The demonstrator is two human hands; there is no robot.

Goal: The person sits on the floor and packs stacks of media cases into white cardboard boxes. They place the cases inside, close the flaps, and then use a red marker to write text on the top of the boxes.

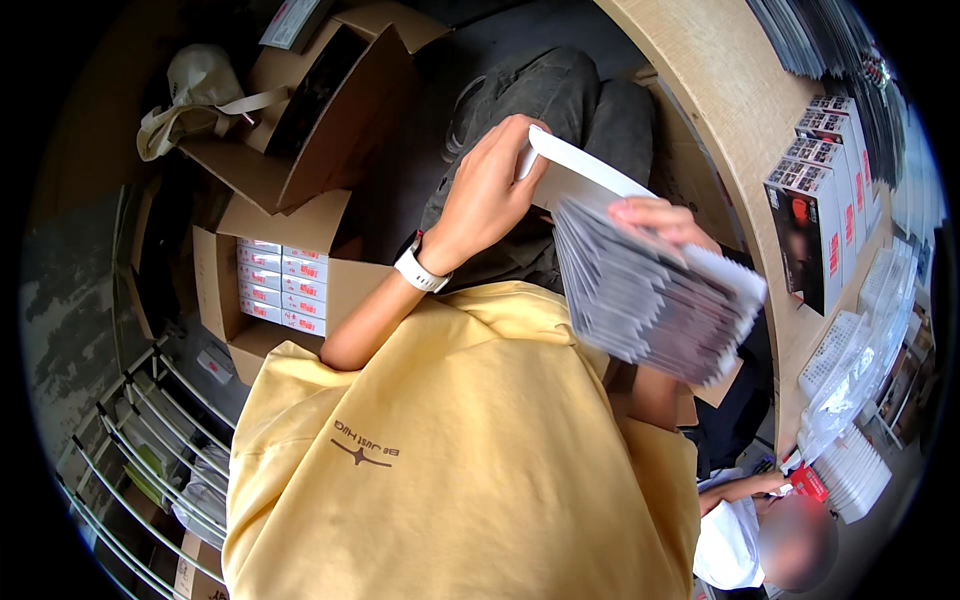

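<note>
My left hand (490,185), with a white-strapped watch at the wrist, is closed on one end of a white-edged card piece (590,168). This piece stretches across to my right hand (665,222), its inner side pale brown. A thick stack of flat, dark printed card pieces (640,290) fans out below my right hand, which grips it near the upper edge. The stack is slightly blurred, and part of my right hand is hidden behind it. Both hands are held above my lap.
A curved wooden table (740,130) runs along the right, bearing upright printed boxes (810,220), a dark sheet stack (815,35) and clear plastic trays (835,350). Open cartons (345,140) stand at left, one holding small boxes (283,285). Another person (735,540) works at lower right; a metal rack (150,450) is lower left.
</note>
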